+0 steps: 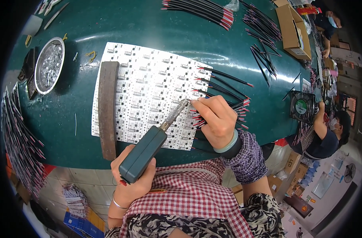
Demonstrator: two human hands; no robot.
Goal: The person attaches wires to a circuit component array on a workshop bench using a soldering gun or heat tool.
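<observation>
My left hand (129, 178) grips the dark green handle of a soldering iron (149, 148), whose metal tip reaches up to the right part of a white panel of small circuit boards (149, 83). My right hand (214, 119) holds a bunch of black and red wires (238, 109) and pinches one wire end at the iron's tip on the panel. Several wires lie soldered along the panel's right edge.
A rusty metal bar (108, 107) weighs down the panel's left side on the green table (149, 27). A round metal dish of scraps (49, 64) stands at the left. Wire bundles (204, 10), a cardboard box (294, 29), a small fan (302, 106) and co-workers (323, 131) are on the right.
</observation>
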